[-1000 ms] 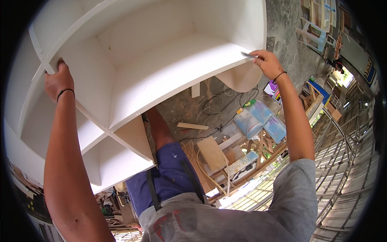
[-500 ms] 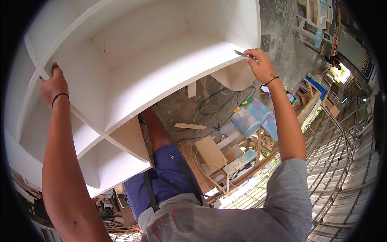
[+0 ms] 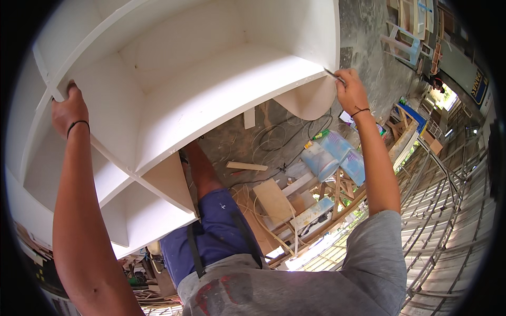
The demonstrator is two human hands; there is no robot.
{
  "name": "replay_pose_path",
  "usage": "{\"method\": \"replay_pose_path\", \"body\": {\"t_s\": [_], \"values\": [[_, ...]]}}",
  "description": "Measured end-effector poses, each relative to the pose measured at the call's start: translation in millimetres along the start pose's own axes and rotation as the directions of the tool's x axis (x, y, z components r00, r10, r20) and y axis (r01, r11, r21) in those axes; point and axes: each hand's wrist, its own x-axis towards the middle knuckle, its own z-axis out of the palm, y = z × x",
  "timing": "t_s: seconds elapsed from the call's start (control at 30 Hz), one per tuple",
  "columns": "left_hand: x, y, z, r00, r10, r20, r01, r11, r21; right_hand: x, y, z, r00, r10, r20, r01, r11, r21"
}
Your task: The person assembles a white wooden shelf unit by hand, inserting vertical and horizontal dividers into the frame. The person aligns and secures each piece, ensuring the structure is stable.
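A large white shelf unit (image 3: 200, 79) with several compartments fills the upper left. My left hand (image 3: 70, 110) is closed over the front edge of one of its dividers, at the far left, with the thumb inside the compartment. In my right hand (image 3: 350, 90) is a thin knife (image 3: 333, 75), pinched between the fingers. Its narrow metal blade points left, with the tip at the right end of a shelf board's front edge (image 3: 295, 85), close to the unit's right side panel. The knife's handle is mostly hidden by my fingers.
A rounded white panel (image 3: 307, 100) juts out below the shelf edge. On the concrete floor lie loose cables (image 3: 269, 131), a wood strip (image 3: 246, 166), clear plastic tubs (image 3: 321, 160) and a board (image 3: 274, 201). A stool (image 3: 401, 43) stands at the far right.
My right hand has moved a little right and down with the knife, and the blade tip has gone from over the shelf board to the corner by the side panel. My left hand stays put.
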Motion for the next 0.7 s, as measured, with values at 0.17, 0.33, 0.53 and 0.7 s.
{"method": "replay_pose_path", "body": {"t_s": [0.17,0.33,0.53,0.7], "values": [[-1,-1,1,1.000,0.000,-0.010,0.000,0.999,-0.034,6,-13,10,0.958,-0.142,-0.250,0.053,0.941,-0.334],[1,-1,1,1.000,0.017,-0.008,-0.017,1.000,0.010,9,-17,13,0.966,-0.199,-0.162,0.084,0.842,-0.532],[5,-2,2,1.000,0.012,0.003,-0.012,1.000,0.019,10,-13,29,0.961,-0.201,-0.188,0.069,0.838,-0.542],[7,-2,4,1.000,0.003,0.008,-0.004,1.000,0.022,1,-46,62,0.925,-0.078,-0.373,-0.026,0.963,-0.267]]}}
